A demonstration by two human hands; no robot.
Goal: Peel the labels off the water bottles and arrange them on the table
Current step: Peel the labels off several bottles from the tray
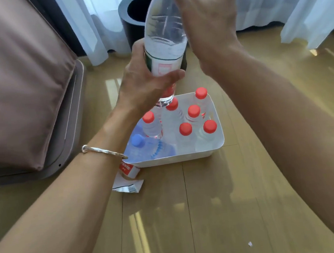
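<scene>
I hold a clear water bottle (164, 31) up above the bin, tilted with its top away from me. My left hand (146, 81) grips its lower part, over the red, white and green label (162, 65). My right hand (207, 16) curls round the bottle's upper end at the top edge of the view; its fingertips are cut off. Below, a white plastic bin (215, 152) holds several upright red-capped bottles (185, 129) and one blue-capped bottle (150, 148) lying on its side. Peeled labels (129, 180) lie on the floor by the bin's near left corner.
The bin stands on a glossy wooden floor (190, 215). A brown cushioned seat (21, 88) fills the left. A dark round bin (134, 22) stands behind, before white curtains (292, 0). A small white scrap (250, 244) lies near the bottom right.
</scene>
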